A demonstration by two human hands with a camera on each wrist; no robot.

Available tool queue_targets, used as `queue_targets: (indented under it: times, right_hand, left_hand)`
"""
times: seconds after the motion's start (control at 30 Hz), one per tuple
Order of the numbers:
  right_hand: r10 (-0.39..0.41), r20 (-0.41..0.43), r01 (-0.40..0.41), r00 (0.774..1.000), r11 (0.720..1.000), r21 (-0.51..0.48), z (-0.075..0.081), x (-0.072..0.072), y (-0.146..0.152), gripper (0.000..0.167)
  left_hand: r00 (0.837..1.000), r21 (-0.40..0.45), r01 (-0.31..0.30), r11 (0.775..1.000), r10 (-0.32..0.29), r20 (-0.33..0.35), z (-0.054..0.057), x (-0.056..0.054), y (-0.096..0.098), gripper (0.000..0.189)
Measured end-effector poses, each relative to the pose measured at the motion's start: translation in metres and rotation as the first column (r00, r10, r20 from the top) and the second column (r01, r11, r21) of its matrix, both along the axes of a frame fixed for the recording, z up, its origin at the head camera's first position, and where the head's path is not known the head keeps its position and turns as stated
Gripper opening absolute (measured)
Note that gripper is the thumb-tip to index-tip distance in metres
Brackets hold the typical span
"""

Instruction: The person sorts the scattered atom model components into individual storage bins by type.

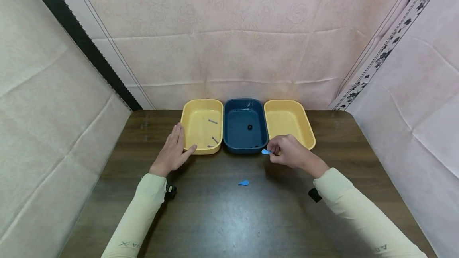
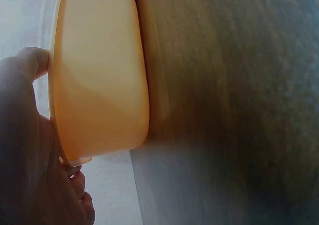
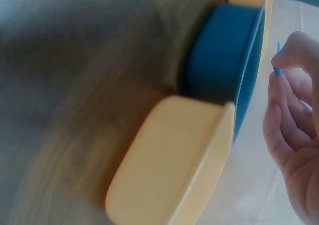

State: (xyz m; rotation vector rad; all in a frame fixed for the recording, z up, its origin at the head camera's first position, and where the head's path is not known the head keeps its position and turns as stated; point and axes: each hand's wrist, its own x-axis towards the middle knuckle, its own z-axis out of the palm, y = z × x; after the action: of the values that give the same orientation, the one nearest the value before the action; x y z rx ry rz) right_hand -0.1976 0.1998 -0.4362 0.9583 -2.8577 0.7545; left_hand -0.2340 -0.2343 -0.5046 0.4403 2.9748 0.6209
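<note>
My right hand [image 1: 291,151] pinches a small blue teardrop-shaped piece [image 1: 265,152] between thumb and finger, above the front edge of the right yellow tray [image 1: 309,133]. In the right wrist view the blue piece [image 3: 278,71] shows edge-on at the fingertips. My left hand [image 1: 173,152] rests on the left yellow tray [image 1: 190,110], its fingers straight along the left rim and the thumb at the front rim. Small grey bar-shaped pieces [image 1: 213,121] lie in that tray. Another blue teardrop-shaped piece [image 1: 244,182] lies on the table in front.
Between the yellow trays stands a dark blue tray [image 1: 245,150], with a small black round piece [image 1: 250,127] and something dark near its front wall. The trays sit side by side at the back of the brown wooden table [image 1: 215,222]. Pale cloth [image 1: 233,59] hangs behind and at both sides.
</note>
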Motion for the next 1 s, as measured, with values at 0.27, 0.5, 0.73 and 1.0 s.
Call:
queue_targets:
  times: [0.27,0.5,0.73,1.0]
  right_hand:
    - [-0.074,0.001,0.074,0.997,0.997,0.005,0.002,-0.014,0.025,0.01]
    - [-0.106,0.015,0.106,0.994,0.994,0.019,0.005,-0.025,0.041,0.008]
    - [-0.175,0.009,0.174,0.985,0.984,0.044,0.001,-0.036,0.052,0.009]
    - [-0.224,-0.028,0.225,0.974,0.974,0.024,0.003,-0.037,0.058,0.025]
  left_hand:
    - [1.0,0.002,-0.004,1.0,0.004,0.002,0.001,0.0,0.0,0.103]
    - [1.0,0.003,-0.008,1.0,0.008,-0.001,0.0,0.0,0.0,0.102]
    - [1.0,-0.008,-0.009,1.0,0.009,-0.003,0.001,0.002,-0.001,0.103]
    - [1.0,0.017,0.015,1.0,-0.014,-0.026,0.003,0.002,0.0,0.101]
